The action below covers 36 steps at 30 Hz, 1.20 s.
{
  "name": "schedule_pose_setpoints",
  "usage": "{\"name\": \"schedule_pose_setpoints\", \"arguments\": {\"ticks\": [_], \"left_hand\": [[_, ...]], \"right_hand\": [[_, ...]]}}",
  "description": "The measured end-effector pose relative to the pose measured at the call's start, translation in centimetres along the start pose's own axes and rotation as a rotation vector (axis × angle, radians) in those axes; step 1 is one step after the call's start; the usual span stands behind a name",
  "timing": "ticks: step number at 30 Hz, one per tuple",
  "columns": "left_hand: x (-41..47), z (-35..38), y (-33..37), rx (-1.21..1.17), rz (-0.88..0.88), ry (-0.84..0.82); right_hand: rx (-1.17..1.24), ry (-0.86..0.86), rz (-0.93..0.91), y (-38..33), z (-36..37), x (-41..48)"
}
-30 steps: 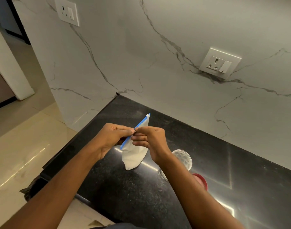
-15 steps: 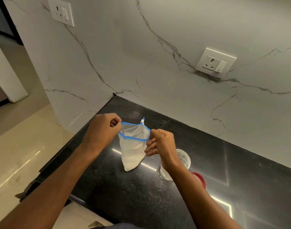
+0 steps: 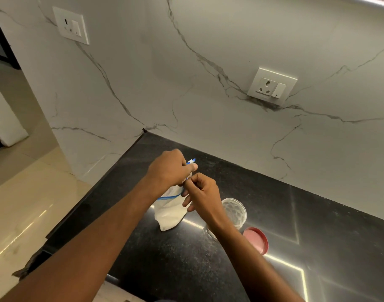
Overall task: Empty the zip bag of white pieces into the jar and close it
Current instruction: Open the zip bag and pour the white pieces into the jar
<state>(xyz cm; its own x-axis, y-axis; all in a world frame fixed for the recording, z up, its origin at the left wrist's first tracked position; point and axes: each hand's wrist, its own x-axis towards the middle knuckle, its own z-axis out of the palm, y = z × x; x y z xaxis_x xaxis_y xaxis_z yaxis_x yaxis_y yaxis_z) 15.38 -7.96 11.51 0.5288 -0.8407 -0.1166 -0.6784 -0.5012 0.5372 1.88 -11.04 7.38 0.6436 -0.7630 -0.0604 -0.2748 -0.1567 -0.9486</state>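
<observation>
Where the pale tiled floor [image 3: 23,203] fills the left of the view, a white marble-veined wall [image 3: 143,83] rises beside it and carries one socket plate [image 3: 70,25] high up. Next comes the black speckled table [image 3: 175,258], its near corner jutting toward the floor. Both bare forearms reach in from the bottom edge over this table. The left hand [image 3: 168,168] is closed in a fist around the upper edge of the zip bag [image 3: 169,212], pinching the blue zip strip so that one blue-and-white corner pokes out above the knuckles. The bag hangs below that fist, its white filled bottom at or just above the table surface; whether it actually rests there I cannot tell. The blue strip curves across the bag's front below the left wrist, so the mouth looks parted. The right hand [image 3: 203,192] is just beside the left, touching it, thumb and forefinger pinched on the bag's rim while the other fingers curl loosely. Behind the right wrist stands the clear jar [image 3: 234,211], upright and open at the top, partly hidden by the forearm. Near its right, lying flat on the table, is the red lid [image 3: 257,240]. Farther right and higher, a second socket [image 3: 271,86] sits on the wall, dark veins running under it.
</observation>
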Motion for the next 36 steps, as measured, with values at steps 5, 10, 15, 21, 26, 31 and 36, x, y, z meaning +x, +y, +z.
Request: {"name": "schedule_pose_setpoints", "arguments": {"ticks": [5,10,15,21,26,31,36], "left_hand": [[-0.2,0.0,-0.3,0.049,0.061,0.133],[-0.8,-2.5,1.9,-0.094,0.221,0.266],[-1.2,-5.5,7.2,-0.288,0.450,0.327],[-1.4,-5.3,12.8,-0.428,0.563,0.221],[-2.6,-3.1,15.4,-0.524,0.603,0.096],[-4.2,-0.1,17.6,-0.593,0.631,-0.046],[-4.1,2.2,17.8,-0.697,0.636,-0.146]], "right_hand": [[-0.041,-0.033,-0.053,0.4,-1.2,-0.3],[0.072,0.146,-0.132,0.5,-4.6,-0.1],[0.157,0.417,-0.071,0.6,-9.1,0.8],[0.311,0.535,0.177,1.6,-13.7,0.1],[0.495,0.676,0.266,3.7,-16.3,-3.0],[0.665,0.790,0.330,6.2,-18.1,-6.8],[0.878,0.898,0.257,7.2,-20.1,-10.0]]}}
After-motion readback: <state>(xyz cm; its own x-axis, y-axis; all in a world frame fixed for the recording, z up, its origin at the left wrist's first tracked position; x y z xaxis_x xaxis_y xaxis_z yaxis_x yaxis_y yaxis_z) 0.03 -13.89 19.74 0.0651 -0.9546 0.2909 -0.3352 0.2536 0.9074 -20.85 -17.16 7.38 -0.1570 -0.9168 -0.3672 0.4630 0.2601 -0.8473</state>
